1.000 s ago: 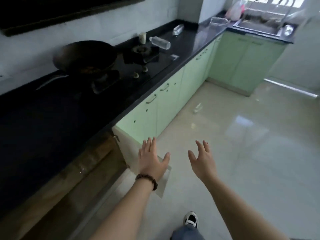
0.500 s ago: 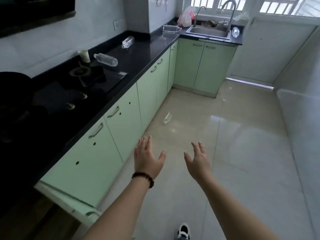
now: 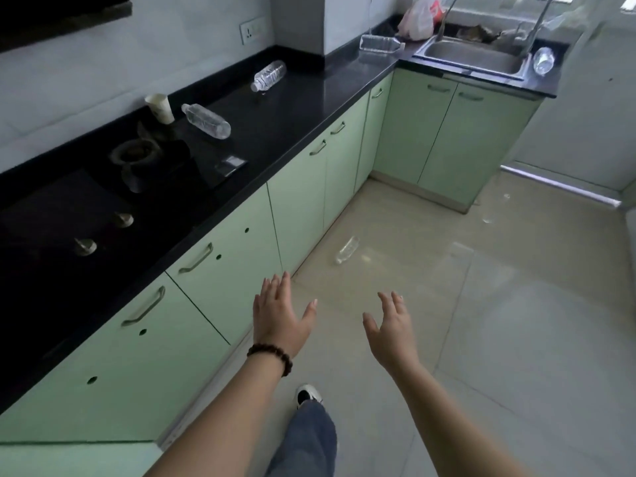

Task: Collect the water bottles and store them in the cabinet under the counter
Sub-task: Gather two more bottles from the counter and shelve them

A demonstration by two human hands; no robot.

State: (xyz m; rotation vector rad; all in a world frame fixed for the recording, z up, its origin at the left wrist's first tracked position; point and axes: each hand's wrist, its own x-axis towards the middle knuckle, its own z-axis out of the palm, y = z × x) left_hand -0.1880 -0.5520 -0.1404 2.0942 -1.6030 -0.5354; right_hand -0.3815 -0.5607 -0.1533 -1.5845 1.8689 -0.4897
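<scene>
Several clear water bottles lie on their sides. One bottle (image 3: 205, 120) rests on the black counter (image 3: 303, 108) beside the stove, a second bottle (image 3: 269, 75) lies farther back, a larger one (image 3: 380, 43) sits left of the sink, and another (image 3: 543, 60) right of it. A bottle (image 3: 347, 249) lies on the floor near the green cabinets (image 3: 241, 270). My left hand (image 3: 277, 316) and my right hand (image 3: 392, 327) are held out in front, fingers spread, holding nothing. An open cabinet door (image 3: 79, 457) shows at the bottom left.
A paper cup (image 3: 160, 108) stands by the gas stove (image 3: 137, 160). A steel sink (image 3: 475, 56) with a plastic bag (image 3: 418, 18) beside it is in the far corner. My shoe (image 3: 307, 395) steps on the tiled floor.
The view has moved forward along the counter, away from the open cabinet and wok. Both hands stay empty and spread; the floor bottle is closer.
</scene>
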